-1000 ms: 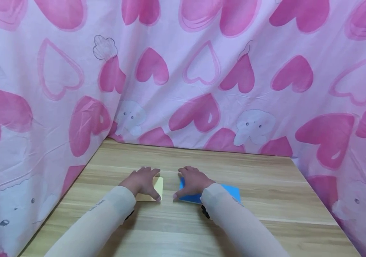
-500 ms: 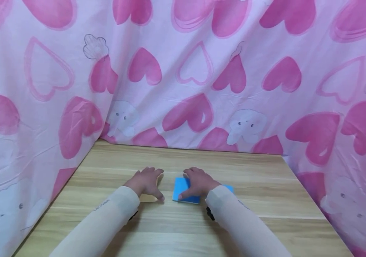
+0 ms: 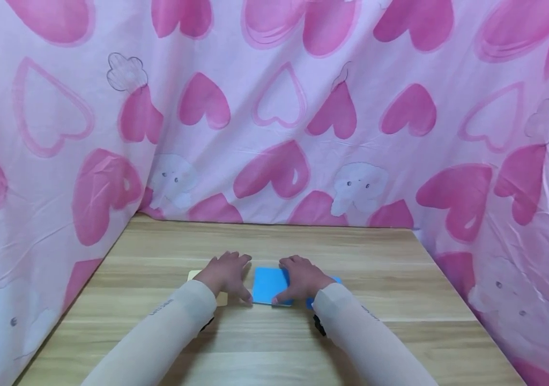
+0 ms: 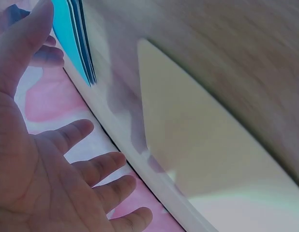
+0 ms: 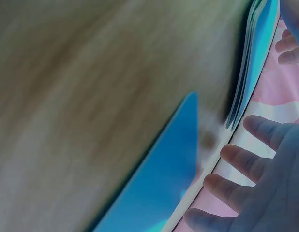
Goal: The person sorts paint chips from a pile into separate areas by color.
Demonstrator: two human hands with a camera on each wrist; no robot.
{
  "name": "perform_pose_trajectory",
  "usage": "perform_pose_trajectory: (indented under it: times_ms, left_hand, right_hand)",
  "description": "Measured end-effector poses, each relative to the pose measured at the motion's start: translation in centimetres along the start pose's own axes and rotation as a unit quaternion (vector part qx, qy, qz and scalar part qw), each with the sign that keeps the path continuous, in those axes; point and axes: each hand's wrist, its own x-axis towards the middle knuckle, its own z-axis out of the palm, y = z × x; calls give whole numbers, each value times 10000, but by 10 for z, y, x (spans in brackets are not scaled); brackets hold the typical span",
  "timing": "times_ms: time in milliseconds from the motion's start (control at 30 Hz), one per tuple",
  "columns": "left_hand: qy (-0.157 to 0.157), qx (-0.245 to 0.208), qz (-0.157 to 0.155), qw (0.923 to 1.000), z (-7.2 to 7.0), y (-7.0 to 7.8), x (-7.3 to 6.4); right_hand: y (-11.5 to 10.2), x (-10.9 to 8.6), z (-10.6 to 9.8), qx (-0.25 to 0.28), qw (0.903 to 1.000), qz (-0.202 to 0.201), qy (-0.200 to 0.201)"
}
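Between the hands lies a small stack of thin blue cards (image 3: 267, 285); its layered edges show in the left wrist view (image 4: 72, 41). My left hand (image 3: 226, 276) hovers just left of this stack, fingers spread and nothing held. Under its wrist is a pale yellow card (image 3: 192, 275), seen large in the left wrist view. My right hand (image 3: 301, 279) is over the right part of the stack, thumb near its front edge and fingers extended. I cannot tell whether it touches. Another blue card (image 5: 159, 188) lies flat below the right wrist, partly hidden.
A wood-grain table (image 3: 265, 343) carries the cards. Pink heart-patterned cloth (image 3: 274, 107) hangs along its back and both sides. Long light sleeves cover both forearms, with a dark strap at each wrist.
Both hands have shifted right across the cards. More of the blue stack shows left of the right hand, and the yellow card's left corner now shows. The head view has turned slightly right.
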Motion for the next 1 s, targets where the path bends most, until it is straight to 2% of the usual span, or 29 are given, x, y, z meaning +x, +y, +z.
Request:
perform_pose_trajectory:
  times_ms: [267, 500, 800, 1000]
  left_hand:
    - [-85, 145, 228, 9996, 9, 11, 9]
    - [-45, 81, 196, 9998, 14, 18, 12]
    - [-18, 200, 165, 9997, 16, 19, 14]
    - [-38, 123, 132, 9998, 17, 19, 13]
  right_hand:
    - [4, -5, -1, -236, 9997, -28, 18]
    - [5, -7, -1, -227, 9997, -12, -25]
    - [4, -3, 3, -245, 9996, 58, -85]
    - [4, -3, 3, -189, 9998, 69, -52]
